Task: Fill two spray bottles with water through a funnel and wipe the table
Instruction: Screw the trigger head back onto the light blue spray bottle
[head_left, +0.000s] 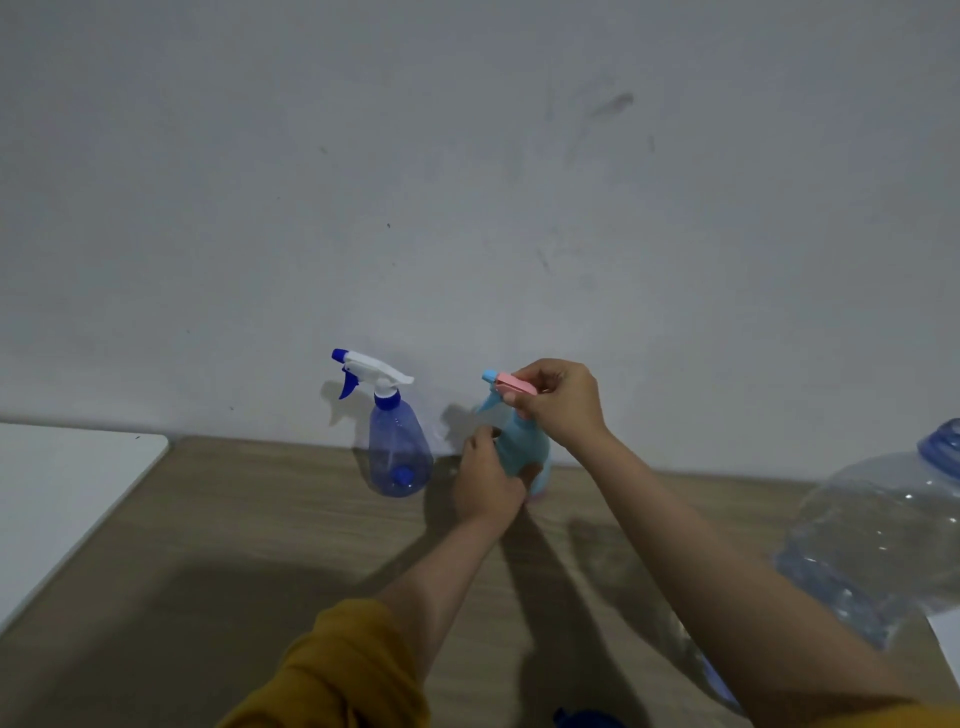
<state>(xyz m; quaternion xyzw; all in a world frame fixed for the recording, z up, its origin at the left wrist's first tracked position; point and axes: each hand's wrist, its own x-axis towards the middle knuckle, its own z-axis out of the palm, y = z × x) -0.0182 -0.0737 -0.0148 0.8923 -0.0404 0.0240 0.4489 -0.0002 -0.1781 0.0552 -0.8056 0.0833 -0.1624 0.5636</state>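
Both arms reach forward over the wooden tabletop (260, 519) to a light blue spray bottle (519, 447) at its far edge, the left hand (485, 483) wrapped around its body, the right hand (558, 405) pinching its pink sprayer top (506, 384), a dark blue spray bottle (397, 452) just left.

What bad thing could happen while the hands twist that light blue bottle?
The left hand holds the light blue bottle while the right hand grips its pink sprayer top. It might tip and bump the dark blue bottle beside it. The right arm could also nudge the big water jug.
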